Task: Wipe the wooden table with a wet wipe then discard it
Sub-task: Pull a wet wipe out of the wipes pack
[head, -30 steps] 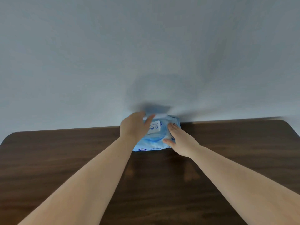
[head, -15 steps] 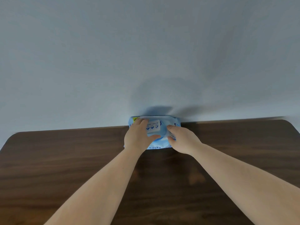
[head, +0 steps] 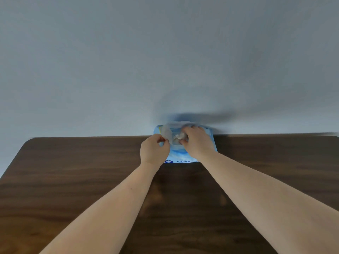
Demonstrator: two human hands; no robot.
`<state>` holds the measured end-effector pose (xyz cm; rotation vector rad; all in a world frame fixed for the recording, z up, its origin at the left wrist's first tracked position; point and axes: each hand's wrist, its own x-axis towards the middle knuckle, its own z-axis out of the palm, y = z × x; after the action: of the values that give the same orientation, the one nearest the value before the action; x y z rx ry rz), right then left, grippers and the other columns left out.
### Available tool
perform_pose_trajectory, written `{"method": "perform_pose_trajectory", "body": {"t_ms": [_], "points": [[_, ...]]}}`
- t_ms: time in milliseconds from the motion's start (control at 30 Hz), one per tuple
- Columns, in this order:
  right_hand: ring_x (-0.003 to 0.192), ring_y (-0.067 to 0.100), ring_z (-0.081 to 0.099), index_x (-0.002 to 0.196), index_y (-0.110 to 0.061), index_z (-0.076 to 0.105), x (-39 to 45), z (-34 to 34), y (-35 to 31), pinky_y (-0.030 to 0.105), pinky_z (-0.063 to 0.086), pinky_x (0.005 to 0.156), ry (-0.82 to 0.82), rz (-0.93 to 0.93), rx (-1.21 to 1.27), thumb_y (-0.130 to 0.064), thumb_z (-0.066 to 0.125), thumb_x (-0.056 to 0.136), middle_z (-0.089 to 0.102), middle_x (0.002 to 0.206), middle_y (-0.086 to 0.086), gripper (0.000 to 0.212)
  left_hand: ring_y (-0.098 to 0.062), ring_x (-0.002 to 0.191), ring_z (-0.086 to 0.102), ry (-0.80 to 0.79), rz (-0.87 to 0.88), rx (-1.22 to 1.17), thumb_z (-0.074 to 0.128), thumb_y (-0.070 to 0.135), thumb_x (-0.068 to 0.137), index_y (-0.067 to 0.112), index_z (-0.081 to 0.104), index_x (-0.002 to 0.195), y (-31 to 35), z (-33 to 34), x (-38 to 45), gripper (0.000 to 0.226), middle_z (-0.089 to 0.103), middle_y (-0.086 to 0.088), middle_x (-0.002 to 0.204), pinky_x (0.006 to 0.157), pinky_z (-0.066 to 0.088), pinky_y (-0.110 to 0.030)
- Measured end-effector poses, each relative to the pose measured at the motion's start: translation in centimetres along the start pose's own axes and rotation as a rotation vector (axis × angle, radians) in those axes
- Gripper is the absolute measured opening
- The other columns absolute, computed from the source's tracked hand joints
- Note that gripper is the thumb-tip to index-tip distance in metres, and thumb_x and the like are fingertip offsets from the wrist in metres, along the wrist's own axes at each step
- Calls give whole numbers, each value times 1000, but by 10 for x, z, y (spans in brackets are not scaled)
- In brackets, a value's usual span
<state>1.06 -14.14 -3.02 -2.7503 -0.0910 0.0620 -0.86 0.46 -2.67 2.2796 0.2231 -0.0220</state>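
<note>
A light blue pack of wet wipes (head: 178, 156) lies at the far edge of the dark wooden table (head: 73, 180), against the wall. Its label flap (head: 166, 133) is peeled back to the left. My left hand (head: 154, 150) pinches the edge of that flap. My right hand (head: 197, 141) rests on top of the pack, its fingertips pinching a bunched white wet wipe (head: 178, 137) at the opening. Most of the pack is hidden under both hands.
A plain grey wall (head: 165, 61) rises directly behind the table's far edge. The table has rounded far corners (head: 30, 141) and spans the whole lower view. No bin is in view.
The flap on the pack, shut before, is now peeled open to the left by my left hand. My right hand has moved onto the opening and gripped a wipe.
</note>
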Motion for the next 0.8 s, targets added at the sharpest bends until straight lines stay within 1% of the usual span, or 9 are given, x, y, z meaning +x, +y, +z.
{"method": "perform_pose_trajectory", "body": {"t_ms": [133,200,267,333,400,500,567,633,800], "points": [[101,27,52,99,-9,62,4,0,-1,33,38,73,75,-3,51,-15,54,92,63,103,9,12,-17,75,55,-18,-4,-25,57,19,89,10,67,89,-1,0,1,13,63,0,79,68,37,-23],[92,24,57,94,-9,62,3,-6,-4,32,41,73,133,15,209,-11,53,92,64,96,6,9,-17,76,54,-43,-27,-1,56,20,90,10,66,91,0,1,2,14,62,0,79,68,36,-24],[84,19,57,90,-13,59,-3,-18,-9,31,45,75,199,148,524,-9,54,89,61,87,-1,6,-20,78,55,-99,-71,-21,58,18,88,8,66,91,-1,0,6,13,60,0,77,68,38,-26],[80,20,58,83,-17,53,-8,-35,-12,35,52,75,221,350,943,-9,55,88,59,85,1,10,-19,85,58,-194,-158,-241,62,12,84,10,65,99,1,-7,8,15,65,-1,87,76,46,-31],[76,23,61,85,-18,52,-13,-49,-11,34,56,69,146,454,1223,-7,56,89,61,91,11,12,-16,98,59,-244,-247,-512,66,8,83,16,60,112,4,-19,8,30,65,1,105,83,48,-30],[80,26,67,96,-21,56,-21,-59,-12,31,56,68,34,452,1267,-11,55,93,67,100,12,11,-17,93,62,-193,-342,-781,62,16,90,10,63,113,11,-37,3,24,67,-1,100,78,48,-26],[76,24,66,97,-26,59,-25,-59,-18,29,53,64,-2,425,1262,-11,53,94,67,96,11,16,-17,83,67,-257,-433,-948,59,28,92,6,66,107,18,-45,-4,27,71,-6,94,74,52,-26],[71,21,63,95,-26,60,-30,-57,-25,27,50,62,-38,407,1249,-10,53,94,66,91,11,18,-18,84,71,-315,-455,-1000,59,38,91,9,68,102,21,-50,-11,32,74,-8,96,73,55,-28],[82,16,64,97,-28,58,-43,-48,-42,27,51,66,-163,348,1055,-24,57,92,65,102,3,7,-17,80,70,-266,-340,-961,64,18,89,4,67,92,21,-60,-29,14,72,-11,92,77,58,-26]]}}
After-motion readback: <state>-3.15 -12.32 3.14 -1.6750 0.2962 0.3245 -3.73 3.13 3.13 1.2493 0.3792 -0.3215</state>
